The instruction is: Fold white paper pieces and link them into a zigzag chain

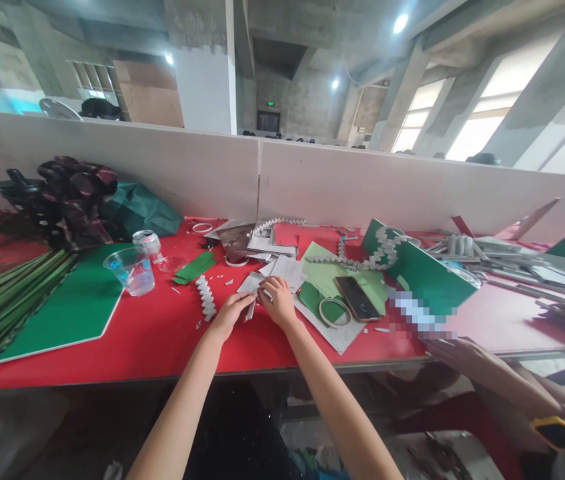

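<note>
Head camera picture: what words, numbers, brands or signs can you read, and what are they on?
No text can be read.
Drink can: markings too small and blurred.
Plastic cup: blue print, too blurred.
Green lit sign at the back: too small.
Pixelated patch on the right: anything there is hidden.

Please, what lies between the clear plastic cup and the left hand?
In the head view, a short white zigzag strip lies there on the red tabletop; green paper lies slightly farther back.
</note>
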A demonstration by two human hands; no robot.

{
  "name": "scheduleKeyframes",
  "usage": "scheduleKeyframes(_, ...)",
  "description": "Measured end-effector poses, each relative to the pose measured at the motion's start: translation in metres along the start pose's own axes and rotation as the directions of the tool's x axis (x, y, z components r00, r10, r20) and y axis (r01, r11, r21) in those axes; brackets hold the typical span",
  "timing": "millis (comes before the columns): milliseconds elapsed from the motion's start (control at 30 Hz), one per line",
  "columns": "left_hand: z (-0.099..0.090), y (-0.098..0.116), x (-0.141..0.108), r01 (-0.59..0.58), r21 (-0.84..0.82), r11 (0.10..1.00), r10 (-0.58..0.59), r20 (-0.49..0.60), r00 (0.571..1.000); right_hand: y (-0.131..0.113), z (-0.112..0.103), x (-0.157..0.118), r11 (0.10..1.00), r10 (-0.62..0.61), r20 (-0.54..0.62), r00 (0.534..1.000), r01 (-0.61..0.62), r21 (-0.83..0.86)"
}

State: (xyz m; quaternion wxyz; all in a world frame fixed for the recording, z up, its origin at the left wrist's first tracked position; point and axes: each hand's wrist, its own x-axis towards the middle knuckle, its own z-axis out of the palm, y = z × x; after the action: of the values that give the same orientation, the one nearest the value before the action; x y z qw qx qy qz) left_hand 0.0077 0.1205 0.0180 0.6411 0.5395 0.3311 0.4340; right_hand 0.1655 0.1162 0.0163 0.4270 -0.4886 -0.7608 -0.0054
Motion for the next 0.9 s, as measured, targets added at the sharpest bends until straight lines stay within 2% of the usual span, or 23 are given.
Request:
scheduleKeyframes(267,-0.0001,-0.0030,0.0011,0.006,-0.030,1.000,-0.008,-0.060,0.998,-0.0004,-0.0014,0.0012,0.994,-0.081,0.052,0.995,0.076,0.084)
scheduleKeyframes(567,-0.0028,-0.0028,0.0024,0.016,-0.065,0.998,-0.021,-0.081,0.997,-0.0015,0.0004,0.0008,0.997,-0.059,0.105,0.993,0.054,0.056)
scheduleKeyframes(733,-0.0024,-0.0036,0.0030,-0.004,-0.024,1.000,0.003,-0.042,0.999,0.0000,0.0016,-0.0006,0.998,-0.013,0.104,0.994,0.007,0.055)
scheduleKeyframes(900,-0.0021,-0.0057,0.0084,-0.011,-0.056,0.998,0.010,-0.025,1.000,-0.0020,0.0016,-0.0005,0.995,0.094,0.065,0.993,-0.096,0.021)
